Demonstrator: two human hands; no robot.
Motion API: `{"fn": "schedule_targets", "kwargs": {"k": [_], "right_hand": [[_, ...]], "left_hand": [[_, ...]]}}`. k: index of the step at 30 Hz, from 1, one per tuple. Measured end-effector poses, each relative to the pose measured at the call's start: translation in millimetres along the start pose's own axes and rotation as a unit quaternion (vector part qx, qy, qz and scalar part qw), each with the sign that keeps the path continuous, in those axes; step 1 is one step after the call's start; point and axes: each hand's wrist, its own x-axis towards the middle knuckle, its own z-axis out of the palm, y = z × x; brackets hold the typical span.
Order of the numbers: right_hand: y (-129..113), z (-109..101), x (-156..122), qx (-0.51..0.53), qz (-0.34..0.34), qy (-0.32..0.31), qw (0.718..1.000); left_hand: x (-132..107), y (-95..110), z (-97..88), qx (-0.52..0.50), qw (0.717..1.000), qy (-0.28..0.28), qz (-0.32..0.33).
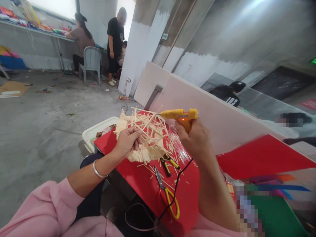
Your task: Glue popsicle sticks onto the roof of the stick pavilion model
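Note:
A yellow hot glue gun (pixel 179 114) with a small red light is gripped in my right hand (pixel 196 133). Its nozzle points left, at the upper edge of a lattice of thin wooden sticks (pixel 148 123). Curled fingers of my left hand (pixel 129 141) rest at the near left side of this stick structure; whether they pinch a stick is hidden. Fanned rows of sticks (pixel 140 154) form the structure's base. In front of it lie black-and-yellow pliers (pixel 170 164) and yellow-handled scissors (pixel 166 192). Loose stick pieces are scattered around them.
The red tabletop (pixel 185 204) bears everything, with clear plastic wrapping (pixel 181 146) at its right. A black cord (pixel 176 187) runs down from the glue gun. A white bin (pixel 90 133) stands at the left. A pale board (pixel 192 108) rises behind. Other people sit and stand farther off.

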Motion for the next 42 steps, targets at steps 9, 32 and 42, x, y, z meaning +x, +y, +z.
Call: {"fn": "schedule_targets", "kwargs": {"k": [9, 32, 42], "right_hand": [[10, -25, 17, -0.051, -0.113, 0.084, 0.989], [-2, -4, 5, -0.176, -0.094, 0.038, 0.979], [-4, -2, 4, -0.176, -0.108, 0.056, 0.977]], "left_hand": [[-1, 2, 0.5, 0.003, 1.0, 0.008, -0.007], [-2, 7, 3.3, 0.006, 1.0, 0.017, -0.025], [-2, 6, 3.0, 0.014, 0.999, 0.015, -0.024]]}}
